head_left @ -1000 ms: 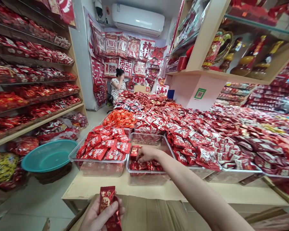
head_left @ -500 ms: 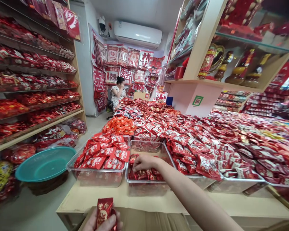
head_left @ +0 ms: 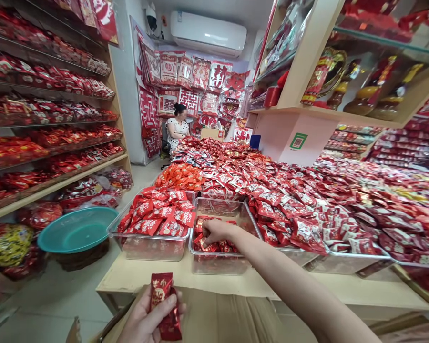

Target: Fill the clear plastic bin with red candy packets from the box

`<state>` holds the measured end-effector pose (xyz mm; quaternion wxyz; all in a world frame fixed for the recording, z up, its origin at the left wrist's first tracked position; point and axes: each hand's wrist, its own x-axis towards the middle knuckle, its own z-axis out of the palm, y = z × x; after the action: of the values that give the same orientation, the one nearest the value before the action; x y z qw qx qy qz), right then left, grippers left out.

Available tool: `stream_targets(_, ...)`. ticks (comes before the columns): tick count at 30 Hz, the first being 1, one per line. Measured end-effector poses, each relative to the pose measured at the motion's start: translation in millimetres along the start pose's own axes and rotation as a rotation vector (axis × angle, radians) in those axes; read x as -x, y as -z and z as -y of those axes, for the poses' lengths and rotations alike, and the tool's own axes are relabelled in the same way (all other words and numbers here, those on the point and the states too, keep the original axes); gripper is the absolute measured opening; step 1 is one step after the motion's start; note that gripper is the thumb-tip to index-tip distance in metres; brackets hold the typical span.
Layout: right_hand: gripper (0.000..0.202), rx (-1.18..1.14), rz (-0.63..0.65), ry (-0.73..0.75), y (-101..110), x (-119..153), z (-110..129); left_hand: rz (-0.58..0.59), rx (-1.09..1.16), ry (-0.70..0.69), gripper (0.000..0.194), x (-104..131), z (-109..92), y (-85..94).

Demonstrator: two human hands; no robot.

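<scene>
At the bottom, my left hand (head_left: 153,312) grips a red candy packet (head_left: 160,295) with gold print, thumb across its front. Beyond it, my right hand (head_left: 216,232) reaches into a clear plastic bin (head_left: 219,263) partly filled with small red packets (head_left: 216,246). Its fingers are curled down among the packets, and their tips are hidden, so I cannot make out what they hold. To the left stands another clear bin (head_left: 153,247), heaped with brighter red packets (head_left: 159,213).
A cardboard box (head_left: 221,317) lies below the table edge (head_left: 146,278). Heaps of red packets (head_left: 289,200) spread back and right. A teal basin (head_left: 77,230) stands left, beside stocked shelves (head_left: 57,188). A seated person (head_left: 177,128) is at the back. A cabinet (head_left: 293,110) overhangs the right.
The camera view has shifted, showing more of my left hand and its packet. My right hand remains in the middle bin, its fingers more curled. The seated person's arm has lowered from the head.
</scene>
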<state>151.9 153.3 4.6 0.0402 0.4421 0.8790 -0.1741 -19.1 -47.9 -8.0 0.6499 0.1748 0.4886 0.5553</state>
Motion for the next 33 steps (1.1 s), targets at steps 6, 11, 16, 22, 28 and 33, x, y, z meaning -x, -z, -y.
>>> stream_targets(6, 0.048, -0.149, 0.018, -0.018, 0.6, 2.4, 4.4, -0.016, -0.019, -0.009, 0.04, -0.3, 1.0, -0.6)
stream_targets(11, 0.037, -0.302, 0.061, 0.068, 12.6, 7.5, -4.4, -0.011, -0.016, -0.009, 0.039, 1.1, -0.6, -2.3)
stream_targets(16, 0.03, -0.257, -0.223, -0.066, 27.2, 14.1, -29.2, -0.014, -0.016, 0.007, 0.039, 1.8, -1.4, -2.9)
stream_targets(22, 0.018, 0.001, -0.321, -0.43, 16.0, 5.6, -45.3, 0.01, -0.011, 0.007, 0.035, 1.0, -1.2, -0.2)
stream_targets(28, 0.026, 0.009, -0.278, -0.488, 13.3, 0.1, -45.3, 0.083, -0.024, 0.049, 0.031, -2.7, 0.1, 6.9)
stream_targets(33, 0.022, 0.027, -0.241, -0.533, 15.8, 3.7, -41.8, 0.109, -0.046, 0.032, 0.027, -2.8, -0.5, 7.2)
